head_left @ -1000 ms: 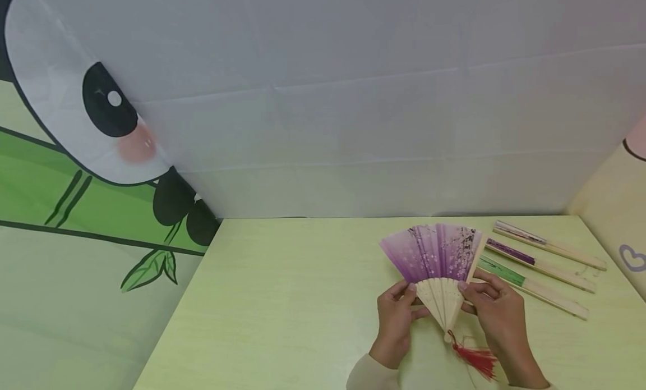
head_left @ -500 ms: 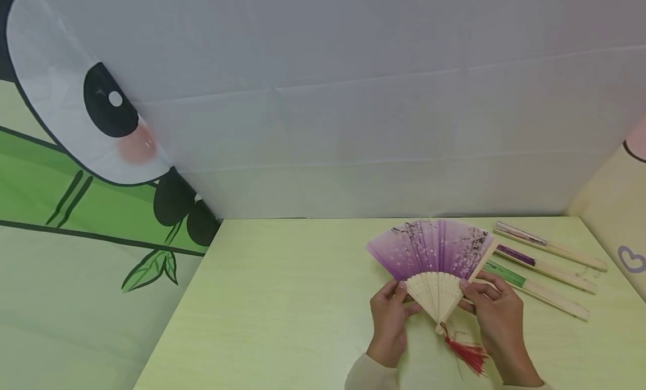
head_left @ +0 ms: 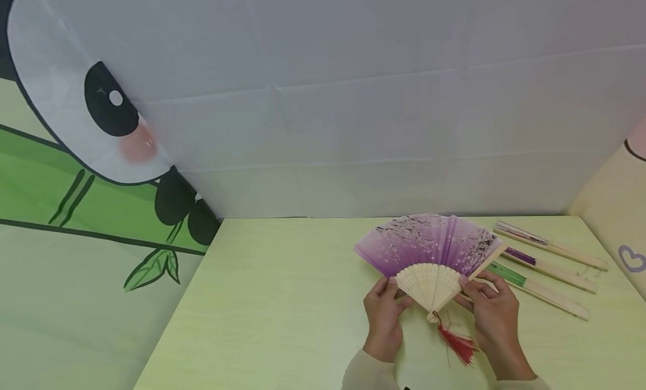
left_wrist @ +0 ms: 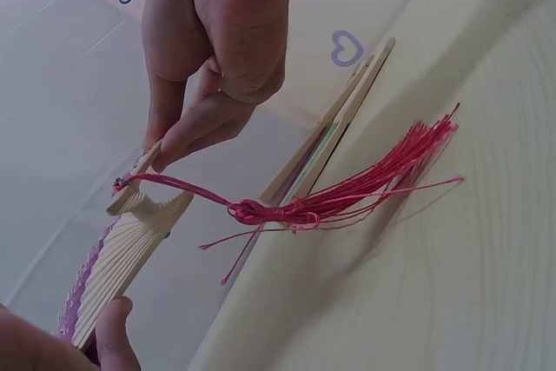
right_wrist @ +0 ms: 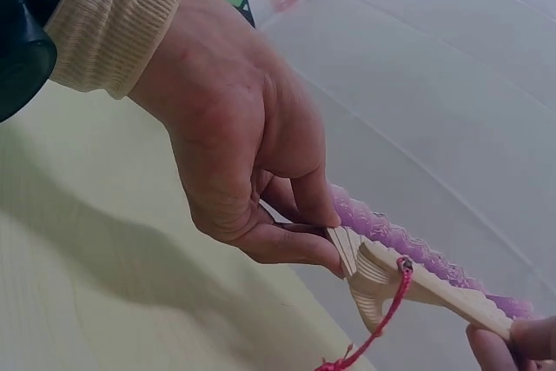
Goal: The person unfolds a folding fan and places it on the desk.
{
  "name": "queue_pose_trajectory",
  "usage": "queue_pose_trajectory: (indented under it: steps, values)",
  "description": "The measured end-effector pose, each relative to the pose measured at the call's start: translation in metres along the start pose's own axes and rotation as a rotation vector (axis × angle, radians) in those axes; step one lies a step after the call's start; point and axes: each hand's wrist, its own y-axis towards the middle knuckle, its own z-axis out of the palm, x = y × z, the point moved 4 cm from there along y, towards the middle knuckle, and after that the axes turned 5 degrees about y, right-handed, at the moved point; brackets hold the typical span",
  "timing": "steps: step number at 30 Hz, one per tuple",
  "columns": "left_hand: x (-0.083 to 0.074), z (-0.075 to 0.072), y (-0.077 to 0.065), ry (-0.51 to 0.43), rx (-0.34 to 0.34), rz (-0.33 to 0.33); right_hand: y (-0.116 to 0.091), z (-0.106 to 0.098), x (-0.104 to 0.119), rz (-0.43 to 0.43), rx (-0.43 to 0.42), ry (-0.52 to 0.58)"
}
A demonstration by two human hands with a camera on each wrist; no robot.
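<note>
Beige sleeves (head_left: 370, 372): showing at the bottom edge of the head view
Left hand (head_left: 385, 320): pinching the left edge of the purple fan (head_left: 429, 255) between thumb and fingers
Right hand (head_left: 493, 317): pinching the right outer stick, pressing the thumb on the front with fingers behind
Red tassel (head_left: 458, 346): dangling on a cord from the pivot end, hanging between both hands
Purple fan: being held widely spread above the right half of the table (head_left: 262, 300), displaying blossom branches on cloth above pale ribs, partly covering the nearest two folded fans in the head view
Green folded fan (head_left: 540, 294): lying on the tabletop, just beyond the right hand
Dark purple folded fan (head_left: 552, 272): lying next, slanting nearly parallel
Pale folded fan (head_left: 552, 247): lying farthest back of the three
Backdrop (head_left: 353, 98): standing behind the table, showing creases, bearing a cartoon panda (head_left: 108, 98) at left
</note>
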Motion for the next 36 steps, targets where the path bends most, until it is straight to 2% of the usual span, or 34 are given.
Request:
queue_pose_trajectory:
  steps: [13,18,22,27,32,36]
  values:
    - [-0.005,-0.012,0.0,-0.047,-0.047,-0.004,-0.009,0.01,-0.008,-0.012,-0.051,0.136]
    - [-0.005,-0.02,0.001,-0.071,-0.077,-0.001,-0.026,0.023,0.002,-0.034,-0.014,0.14]
    - [-0.005,-0.026,0.003,-0.097,-0.098,-0.008,-0.034,0.031,0.002,-0.004,-0.027,0.154]
    - [-0.005,-0.035,0.005,-0.104,-0.126,-0.014,-0.031,0.032,-0.014,0.045,-0.081,0.22]
    - [-0.009,-0.043,0.006,-0.113,-0.137,0.005,-0.034,0.037,-0.022,0.037,-0.081,0.221]
    - [-0.012,-0.05,0.008,-0.117,-0.146,0.015,-0.049,0.05,-0.014,0.041,-0.05,0.185]
